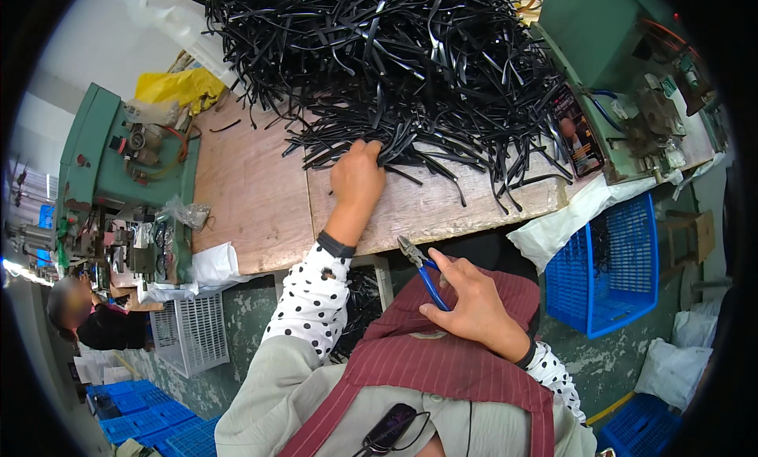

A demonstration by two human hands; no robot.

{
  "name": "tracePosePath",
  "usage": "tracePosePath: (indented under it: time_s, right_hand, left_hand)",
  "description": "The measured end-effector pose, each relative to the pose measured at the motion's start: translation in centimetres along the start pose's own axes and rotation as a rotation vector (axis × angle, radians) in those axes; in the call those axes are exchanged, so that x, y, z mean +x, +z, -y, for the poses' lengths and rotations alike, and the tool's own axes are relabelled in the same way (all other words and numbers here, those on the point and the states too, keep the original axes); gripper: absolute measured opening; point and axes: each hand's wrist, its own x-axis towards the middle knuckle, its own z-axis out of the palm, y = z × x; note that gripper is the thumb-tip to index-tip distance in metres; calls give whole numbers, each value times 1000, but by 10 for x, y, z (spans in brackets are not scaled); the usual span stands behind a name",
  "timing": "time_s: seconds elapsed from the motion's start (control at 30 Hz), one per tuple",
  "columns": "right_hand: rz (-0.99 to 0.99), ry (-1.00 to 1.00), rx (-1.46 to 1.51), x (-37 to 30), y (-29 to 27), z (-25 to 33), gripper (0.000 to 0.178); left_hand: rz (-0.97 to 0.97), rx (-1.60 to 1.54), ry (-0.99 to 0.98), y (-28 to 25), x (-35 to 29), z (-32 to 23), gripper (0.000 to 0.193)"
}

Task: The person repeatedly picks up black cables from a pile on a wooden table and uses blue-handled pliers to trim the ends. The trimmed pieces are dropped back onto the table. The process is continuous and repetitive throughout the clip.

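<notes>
The right hand (475, 303) gripped blue-handled pliers (429, 280), their tips angled toward the wooden table (253, 189), presumably for safety. The left hand (359, 175) lay curled at the near edge of the black strips (395, 70), heaped there presumably for easy reach; its hold was indeterminable.

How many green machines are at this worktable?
2. One green machine stands at the left end of the worktable; the second green machine is at the right, beside the heap of black strips. Others may be hidden behind that heap.
</notes>
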Motion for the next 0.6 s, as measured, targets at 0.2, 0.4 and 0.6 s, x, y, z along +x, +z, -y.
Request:
tracePosePath:
  time_s: [0.2,0.4,0.6]
  right_hand:
    - [-22,2,-16,-2,0,-5,84]
    - [-5,-18,-22,-1,8,-7,85]
    - [-103,-120,-162,5,-2,4,84]
  left_hand:
    - [-185,-853,-283,-45,-45,7,11]
    - [137,-1598,-711,-57,-81,15,26]
    - [550,-1892,-613,-66,-80,0,36]
